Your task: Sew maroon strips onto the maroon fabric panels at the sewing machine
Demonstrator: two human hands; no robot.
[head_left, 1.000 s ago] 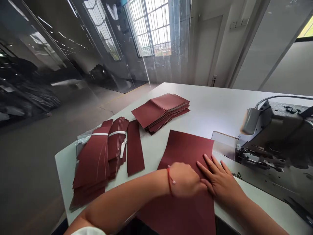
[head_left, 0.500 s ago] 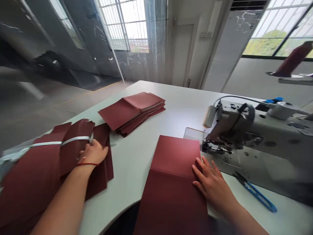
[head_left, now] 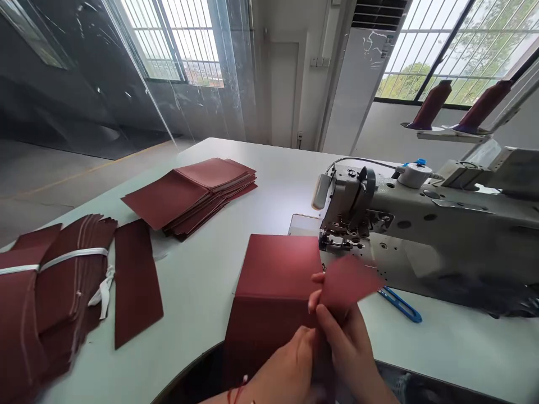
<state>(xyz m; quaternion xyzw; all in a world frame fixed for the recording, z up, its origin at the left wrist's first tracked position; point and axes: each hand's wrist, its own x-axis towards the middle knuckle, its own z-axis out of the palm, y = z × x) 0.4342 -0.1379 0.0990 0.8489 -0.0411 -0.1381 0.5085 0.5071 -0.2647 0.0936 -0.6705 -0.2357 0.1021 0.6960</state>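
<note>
Right hand (head_left: 352, 350) pinches a maroon strip (head_left: 349, 280), thumb on the near face and fingers behind; the left hand (head_left: 288, 359), with a red string bracelet (head_left: 237, 391) at the wrist, is curled against the strip's lower part, its fingertips hidden, so I cannot tell whether it grips. The strip is raised at a slant, its upper end blurred, in front of the right side of a larger maroon panel (head_left: 280, 266). That panel lies on the white table (head_left: 202, 286), a crease running across it and its near part reaching past the table's edge. Just beyond the strip, blue-handled snips (head_left: 400, 304) lie by the sewing machine (head_left: 421, 224), whose needle area is beside the panel's far right corner. Left of the panel, well apart, a single strip (head_left: 138, 283) lies flat next to bundles (head_left: 59, 292) tied with white bands (head_left: 76, 256). Farther back rests a stack of folded maroon pieces (head_left: 185, 193). Two maroon thread cones (head_left: 432, 106) stand behind the machine.
</note>
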